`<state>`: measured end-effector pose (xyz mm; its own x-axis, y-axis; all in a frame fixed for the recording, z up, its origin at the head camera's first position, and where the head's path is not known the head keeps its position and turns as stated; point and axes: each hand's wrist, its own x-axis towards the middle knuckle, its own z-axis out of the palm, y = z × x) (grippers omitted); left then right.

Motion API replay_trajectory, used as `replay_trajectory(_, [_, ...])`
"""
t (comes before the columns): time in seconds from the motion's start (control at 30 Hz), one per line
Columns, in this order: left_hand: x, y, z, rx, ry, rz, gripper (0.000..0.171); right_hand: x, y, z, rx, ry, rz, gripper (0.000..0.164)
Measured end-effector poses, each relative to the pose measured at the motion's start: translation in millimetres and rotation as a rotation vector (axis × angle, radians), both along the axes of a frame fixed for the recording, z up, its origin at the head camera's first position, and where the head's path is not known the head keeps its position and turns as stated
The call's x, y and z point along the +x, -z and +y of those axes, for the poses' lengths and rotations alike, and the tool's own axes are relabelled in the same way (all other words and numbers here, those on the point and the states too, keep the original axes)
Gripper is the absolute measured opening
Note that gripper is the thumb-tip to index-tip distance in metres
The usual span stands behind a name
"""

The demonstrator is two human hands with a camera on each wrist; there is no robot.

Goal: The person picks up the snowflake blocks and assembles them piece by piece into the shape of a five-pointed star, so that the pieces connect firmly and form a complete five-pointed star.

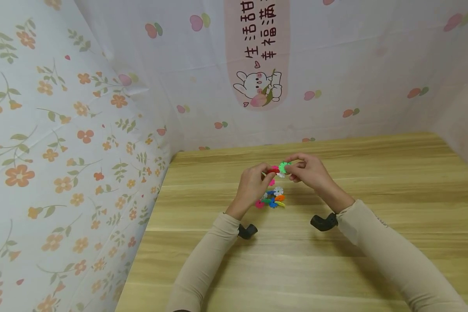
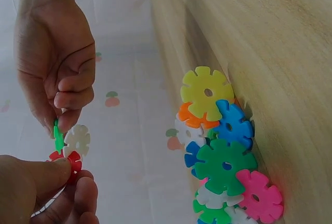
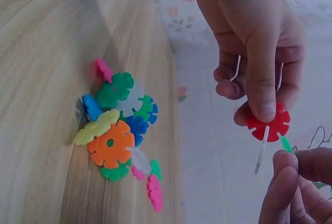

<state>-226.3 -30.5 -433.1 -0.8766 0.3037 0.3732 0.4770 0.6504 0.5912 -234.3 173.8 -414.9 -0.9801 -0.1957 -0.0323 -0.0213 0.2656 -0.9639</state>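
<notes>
My left hand (image 1: 253, 186) pinches a red flower-shaped disc (image 2: 74, 163) between thumb and finger. Facing it, my right hand (image 1: 310, 171) pinches a green notched disc (image 1: 283, 167), seen edge-on in the left wrist view, right beside the red one. A white disc (image 2: 77, 141) stands at the red disc's edge, slotted into it in the right wrist view. Both hands are raised over the table, their fingertips close together. Below them lies a cluster of joined discs, among them a yellow disc (image 2: 207, 92), an orange disc (image 3: 111, 143) and a pink disc (image 2: 259, 197).
The cluster sits on a wood-grain table (image 1: 218, 268). Black angled pieces (image 1: 247, 232) protrude at both wrists. Patterned cloth (image 1: 203, 86) hangs behind the table, and flowered cloth (image 1: 62, 151) hangs along the left side.
</notes>
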Motion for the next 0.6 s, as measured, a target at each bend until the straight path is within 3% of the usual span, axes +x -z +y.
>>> replay_trajectory(0.6, [1.3,-0.9,-0.7,-0.007,0.023,0.097,0.013,0.8,1.1,-4.1,-0.029,-0.044,-0.028,0.025])
